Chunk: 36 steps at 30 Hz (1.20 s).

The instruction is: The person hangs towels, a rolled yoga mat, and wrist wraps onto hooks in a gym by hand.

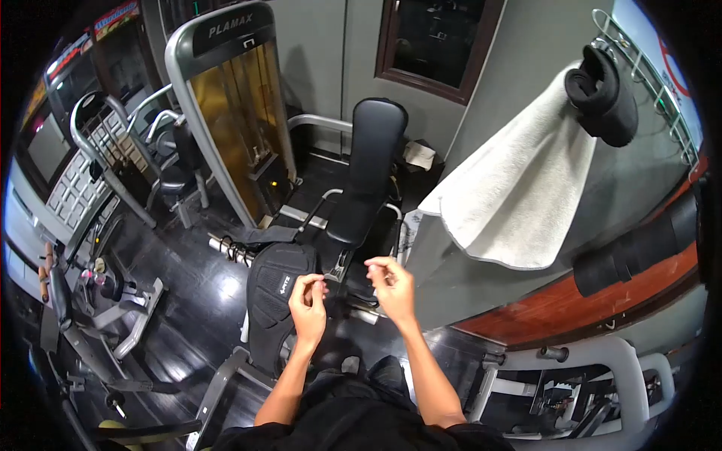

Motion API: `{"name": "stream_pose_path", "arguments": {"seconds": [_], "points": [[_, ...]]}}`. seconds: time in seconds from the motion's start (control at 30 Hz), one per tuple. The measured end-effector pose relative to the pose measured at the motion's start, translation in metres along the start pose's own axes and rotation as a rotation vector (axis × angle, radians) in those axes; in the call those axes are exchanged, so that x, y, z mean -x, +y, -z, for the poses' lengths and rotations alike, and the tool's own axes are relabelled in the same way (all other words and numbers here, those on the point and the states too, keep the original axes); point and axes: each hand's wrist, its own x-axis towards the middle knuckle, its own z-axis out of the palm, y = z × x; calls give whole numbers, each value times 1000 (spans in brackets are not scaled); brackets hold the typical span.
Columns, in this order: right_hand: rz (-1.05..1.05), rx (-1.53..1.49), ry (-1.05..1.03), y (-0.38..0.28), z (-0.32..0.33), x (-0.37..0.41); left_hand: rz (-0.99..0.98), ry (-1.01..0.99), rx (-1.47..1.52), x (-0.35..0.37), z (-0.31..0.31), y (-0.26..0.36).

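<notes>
Both my hands are raised in front of my chest above a gym machine. My left hand has its fingers curled with the tips pinched together, just over a black padded belt draped on the machine. My right hand is beside it, a short gap away, fingers bent and thumb meeting the fingertips. Whether either hand pinches something small I cannot tell; nothing shows between the fingers. The black seat and backrest of the machine stand upright just beyond my hands.
A Plamax weight stack with an amber cover rises at the left. A white towel hangs over a grey panel at the right, a black rolled pad above it. More gym machines fill the left, on a glossy dark floor.
</notes>
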Motion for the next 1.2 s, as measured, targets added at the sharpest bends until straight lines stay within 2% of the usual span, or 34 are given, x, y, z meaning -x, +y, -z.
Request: {"name": "stream_pose_path", "arguments": {"seconds": [0.03,0.07,0.13,0.17,0.2,0.23,0.27,0.33,0.5,0.6,0.7,0.73,0.8,0.83,0.87,0.97,1.07,1.17,1.2], "points": [[-15,96,-45,12,-8,1,-38,4,-193,1,13,-7],[-27,192,-92,25,-14,2,-36,19,-199,1,21,-12],[-123,330,-209,56,-21,4,-326,23,-687,3,34,-17],[-66,428,-223,71,-24,7,-259,-9,-718,6,38,-20],[-8,524,-237,79,-27,9,-285,-36,-806,8,41,-23],[-92,539,-284,87,-28,11,-318,-77,-885,9,44,-25],[-92,536,-295,95,-31,13,-352,-121,-963,10,44,-27],[-461,504,-349,97,-36,15,-327,-196,-1018,14,45,-30],[-384,506,-303,105,-32,21,-314,-200,-1068,16,42,-36],[-453,35,-289,137,-19,19,-329,-234,-1101,18,36,-32],[-329,415,-183,137,3,11,-303,-270,-1113,22,31,-32],[-189,644,-213,149,12,9,-293,-273,-1112,23,29,-32],[-491,538,-455,167,25,4,-298,-269,-1100,24,28,-37],[-541,519,-560,171,27,3,-304,-267,-1109,25,28,-38],[-694,383,-647,180,27,3,-310,-260,-1120,24,28,-39],[-763,272,-624,192,27,6,-308,-253,-1113,23,26,-36],[-694,281,-503,191,31,11,-303,-242,-1110,24,26,-37],[-561,352,-305,170,39,14,-310,-227,-1109,24,22,-39],[-566,352,-302,157,40,16,-304,-228,-1116,25,22,-39]]}}
